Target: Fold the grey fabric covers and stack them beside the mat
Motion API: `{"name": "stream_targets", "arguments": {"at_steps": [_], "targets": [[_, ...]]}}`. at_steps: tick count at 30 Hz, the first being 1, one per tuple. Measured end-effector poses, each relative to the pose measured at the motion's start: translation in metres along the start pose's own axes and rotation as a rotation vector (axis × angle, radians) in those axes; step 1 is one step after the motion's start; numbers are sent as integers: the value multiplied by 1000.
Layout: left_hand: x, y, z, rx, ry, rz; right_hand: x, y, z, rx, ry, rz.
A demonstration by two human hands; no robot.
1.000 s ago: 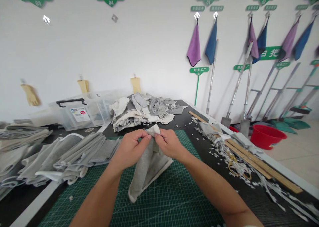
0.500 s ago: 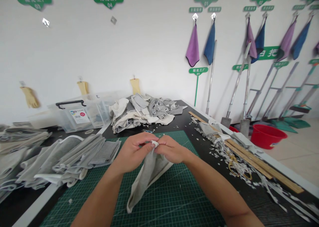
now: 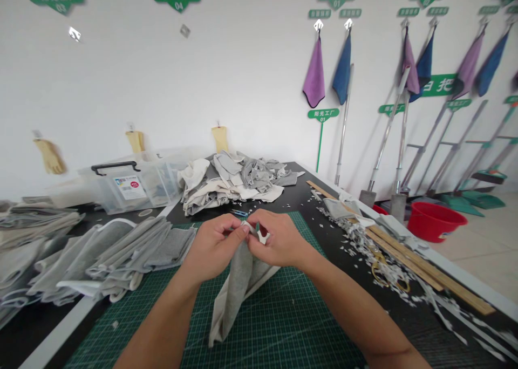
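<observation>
Between my hands hangs a piece of grey fabric (image 3: 238, 288) with a pale edge, its lower end drooping over the green cutting mat (image 3: 299, 315). My left hand (image 3: 216, 247) pinches its top edge between thumb and fingers. Close beside it, my right hand (image 3: 279, 239) is closed on the same top edge, where a white bit of the cloth shows between thumb and forefinger. The fingertips partly hide the gripped spot. Just beyond my hands lies a small pair of blue thread snips (image 3: 240, 213).
Stacked grey fabric pieces (image 3: 133, 250) lie left, a heap of cloth (image 3: 230, 180) behind. A clear plastic box (image 3: 154, 188) stands back left. On the right are fabric scraps (image 3: 360, 239), gold-handled scissors (image 3: 378, 272) and wooden strips (image 3: 429, 269); a red bucket (image 3: 437, 220) stands beyond the table.
My right fingers have shifted and opened out a little, so a white part of the cloth now shows between them. The fabric's hanging end has swung slightly right.
</observation>
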State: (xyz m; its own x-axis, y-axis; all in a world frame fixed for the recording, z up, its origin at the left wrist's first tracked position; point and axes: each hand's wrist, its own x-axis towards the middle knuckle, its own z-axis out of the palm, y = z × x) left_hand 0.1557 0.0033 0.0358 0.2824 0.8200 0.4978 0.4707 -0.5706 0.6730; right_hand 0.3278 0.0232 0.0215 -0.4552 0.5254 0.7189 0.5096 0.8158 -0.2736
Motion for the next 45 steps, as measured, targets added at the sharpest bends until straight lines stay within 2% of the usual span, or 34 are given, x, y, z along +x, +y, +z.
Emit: {"name": "stream_targets", "arguments": {"at_steps": [8,12,15,21,27,36,39,45], "targets": [[-1,-3,0,-40,3,-58,1,6,6,21,116,-88],[1,-3,4,-91,40,-66,1,5,4,52,162,-61],[1,-5,6,-162,75,-41,0,3,1,141,123,-16],[-3,-7,7,-263,26,-56,1,4,-3,481,-10,156],[-3,-1,8,-244,50,7,4,8,-7,746,-140,279],[-3,-5,5,-197,79,-12,4,5,-5,704,-147,247],[-4,-5,6,-178,81,-41,3,4,-7,678,-212,199],[-2,-4,9,-192,107,-68,3,3,-12,396,-227,123]]}}
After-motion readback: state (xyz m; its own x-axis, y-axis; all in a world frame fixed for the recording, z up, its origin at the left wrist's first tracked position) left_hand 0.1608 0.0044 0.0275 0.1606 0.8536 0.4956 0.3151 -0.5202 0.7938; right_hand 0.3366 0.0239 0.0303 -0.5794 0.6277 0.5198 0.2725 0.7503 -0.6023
